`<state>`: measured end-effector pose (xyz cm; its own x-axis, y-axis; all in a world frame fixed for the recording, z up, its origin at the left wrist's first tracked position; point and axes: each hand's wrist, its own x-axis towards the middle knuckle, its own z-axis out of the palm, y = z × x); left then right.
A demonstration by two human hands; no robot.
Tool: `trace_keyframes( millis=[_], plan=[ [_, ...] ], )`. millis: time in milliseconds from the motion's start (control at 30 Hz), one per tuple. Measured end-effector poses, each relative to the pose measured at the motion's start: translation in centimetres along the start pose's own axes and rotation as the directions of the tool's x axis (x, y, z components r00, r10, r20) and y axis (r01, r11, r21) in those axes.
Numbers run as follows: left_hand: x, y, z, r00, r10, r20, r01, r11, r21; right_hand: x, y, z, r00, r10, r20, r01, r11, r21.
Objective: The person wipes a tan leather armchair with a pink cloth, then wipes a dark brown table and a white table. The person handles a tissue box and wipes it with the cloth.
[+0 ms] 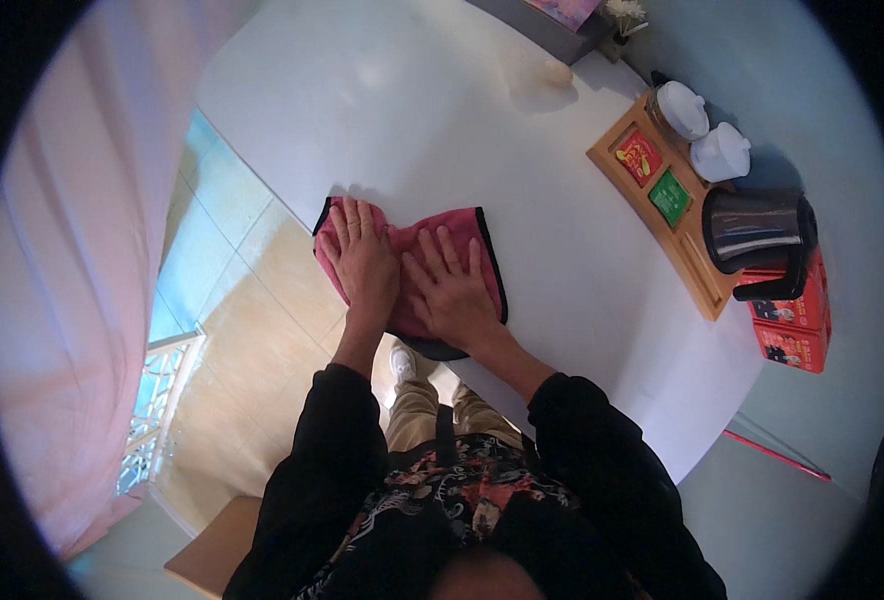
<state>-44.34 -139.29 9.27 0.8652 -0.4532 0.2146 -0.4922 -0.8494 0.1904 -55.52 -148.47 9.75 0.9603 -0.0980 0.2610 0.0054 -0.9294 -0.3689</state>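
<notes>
Both palms press flat on a pink cloth (pixel 404 238) with black edging, which lies at the edge of a white tabletop (pixel 554 262). My left hand (pixel 363 259) rests on the cloth's left part, its fingers pointing away from me and slightly apart. Beside it, my right hand (pixel 453 296) is spread on the right part, fingers fanned. The cloth is wrinkled between the hands. Its lower left side reaches past the table edge, above the tiled floor. Neither hand grips anything.
Along the table's right side, a wooden tray (pixel 629 199) bears sachets, two white lidded cups (pixel 719 150) and a black kettle (pixel 757 229). Red boxes (pixel 791 341) stand beside it. A grey box (pixel 539 30) is at the far edge. A pink curtain (pixel 74 300) hangs left.
</notes>
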Motion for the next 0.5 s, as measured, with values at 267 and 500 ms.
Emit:
trace_keyframes(
  millis=[267, 500],
  plan=[
    [11.6, 0.0, 2.1, 0.981, 0.188, -0.052, -0.188, 0.982, -0.004, 7.3, 1.5, 1.3, 0.97, 0.196, -0.142, -0.199, 0.98, -0.011],
    [21.3, 2.1, 5.3, 0.929, 0.356, -0.103, -0.363, 0.929, -0.067, 14.4, 5.4, 1.5, 0.92, 0.324, -0.222, -0.347, 0.935, -0.074]
  ],
)
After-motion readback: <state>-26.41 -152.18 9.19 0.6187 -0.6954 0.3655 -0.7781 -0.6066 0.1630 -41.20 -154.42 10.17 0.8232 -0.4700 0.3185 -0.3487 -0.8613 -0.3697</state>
